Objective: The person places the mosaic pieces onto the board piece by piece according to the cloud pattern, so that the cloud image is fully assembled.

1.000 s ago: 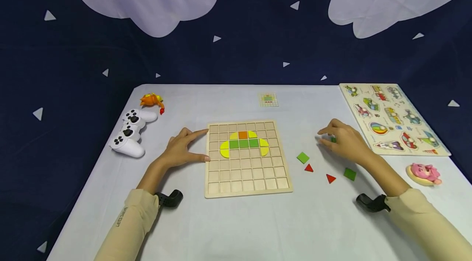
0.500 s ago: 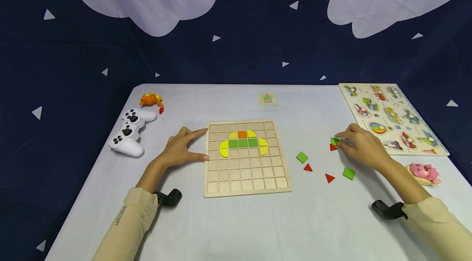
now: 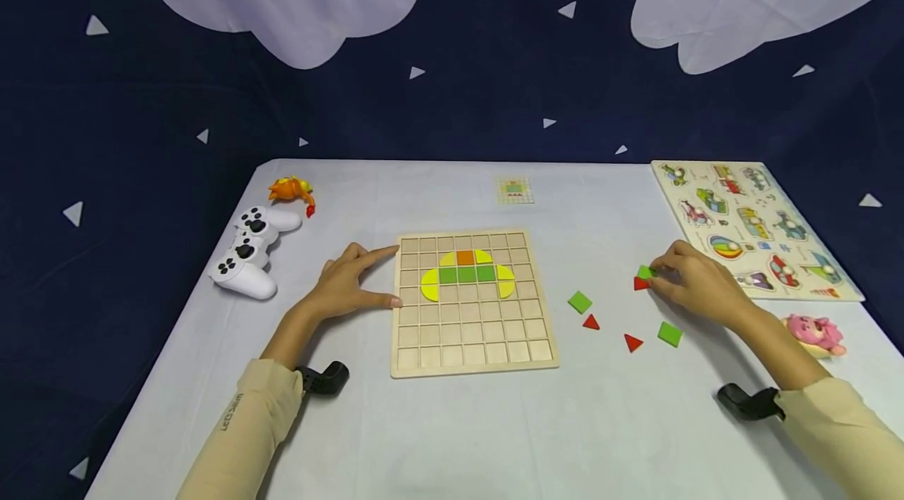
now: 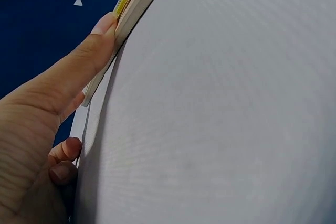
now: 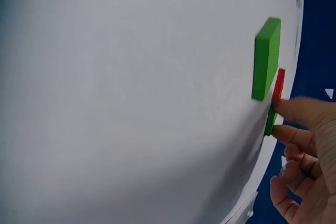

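My left hand [image 3: 344,280] rests at the left edge of a wooden grid board [image 3: 452,359], its spread thumb and index finger touching that edge. The left wrist view shows the thumb against the board's side. Yellow rounded tiles [image 3: 430,286], an orange square tile [image 3: 464,257] and a row of green square tiles [image 3: 467,275] sit in the grid. To the right of the board, my right hand [image 3: 695,284] pinches a green square tile [image 3: 646,272] between thumb and index finger. A red triangle tile [image 3: 641,283] lies against it, partly covered by the thumb in the right wrist view.
Loose green squares [image 3: 580,302] and red triangles [image 3: 633,343] lie between board and right arm. A small pattern card [image 3: 514,190] is behind the board. A game controller [image 3: 254,249] and orange toy [image 3: 291,190] lie left; a picture puzzle [image 3: 763,233] and pink toy [image 3: 814,333] right.
My right hand has moved right and slightly toward me, its fingers coming onto the green square, and a red triangle beside it is now visible. The left hand and board have stayed put.
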The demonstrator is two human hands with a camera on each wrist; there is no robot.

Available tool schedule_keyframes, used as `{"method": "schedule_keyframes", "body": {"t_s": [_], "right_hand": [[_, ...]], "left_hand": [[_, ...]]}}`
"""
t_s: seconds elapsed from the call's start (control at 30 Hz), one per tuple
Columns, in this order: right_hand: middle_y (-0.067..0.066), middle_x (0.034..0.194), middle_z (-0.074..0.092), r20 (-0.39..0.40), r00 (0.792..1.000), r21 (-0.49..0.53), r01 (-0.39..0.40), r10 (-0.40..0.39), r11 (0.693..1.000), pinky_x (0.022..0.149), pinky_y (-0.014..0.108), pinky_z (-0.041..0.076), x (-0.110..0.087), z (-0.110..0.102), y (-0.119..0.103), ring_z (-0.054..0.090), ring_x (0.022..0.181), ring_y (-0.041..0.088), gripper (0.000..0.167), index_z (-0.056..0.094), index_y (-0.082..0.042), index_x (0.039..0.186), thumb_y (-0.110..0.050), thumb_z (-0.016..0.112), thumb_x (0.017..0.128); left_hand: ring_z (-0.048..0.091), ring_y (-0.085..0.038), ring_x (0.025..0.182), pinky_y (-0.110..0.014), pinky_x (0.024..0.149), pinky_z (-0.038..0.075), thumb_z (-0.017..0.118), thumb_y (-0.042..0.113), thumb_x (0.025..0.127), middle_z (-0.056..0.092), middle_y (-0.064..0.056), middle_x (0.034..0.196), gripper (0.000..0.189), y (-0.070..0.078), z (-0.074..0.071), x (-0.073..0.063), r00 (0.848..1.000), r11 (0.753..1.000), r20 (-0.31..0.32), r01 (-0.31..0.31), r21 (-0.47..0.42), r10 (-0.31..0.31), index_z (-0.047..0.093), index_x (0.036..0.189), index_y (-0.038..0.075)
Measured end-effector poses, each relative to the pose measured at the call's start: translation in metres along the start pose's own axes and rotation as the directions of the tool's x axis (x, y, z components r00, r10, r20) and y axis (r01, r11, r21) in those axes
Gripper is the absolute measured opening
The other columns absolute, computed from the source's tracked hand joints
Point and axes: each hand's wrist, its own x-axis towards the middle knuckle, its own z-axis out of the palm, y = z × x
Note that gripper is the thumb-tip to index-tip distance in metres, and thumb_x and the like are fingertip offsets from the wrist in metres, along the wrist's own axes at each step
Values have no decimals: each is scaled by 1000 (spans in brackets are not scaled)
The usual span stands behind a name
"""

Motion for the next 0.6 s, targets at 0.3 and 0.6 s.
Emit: {"method": "schedule_keyframes", "body": {"t_s": [0.3, 0.6], "right_hand": [[5, 90, 58, -50, 999, 13, -5, 6, 1000, 56, 28, 41, 3, 0, 3, 56, 73, 19, 24, 75, -3, 92, -20, 82, 76], [1, 90, 57, -74, 995, 38, 64, -61, 997, 58, 29, 41, 27, 7, -32, 50, 71, 14, 21, 75, -7, 93, -18, 81, 76]], "left_hand": [[43, -21, 98, -42, 88, 27, 84, 54, 71, 45, -6, 107, 93, 2, 1, 0, 1000, 1000, 6, 2, 1, -2, 44, 151, 29], [41, -20, 95, -41, 87, 27, 85, 52, 70, 44, -5, 103, 93, 0, -1, 0, 1000, 1000, -3, -12, -4, 12, 45, 150, 29]]}}
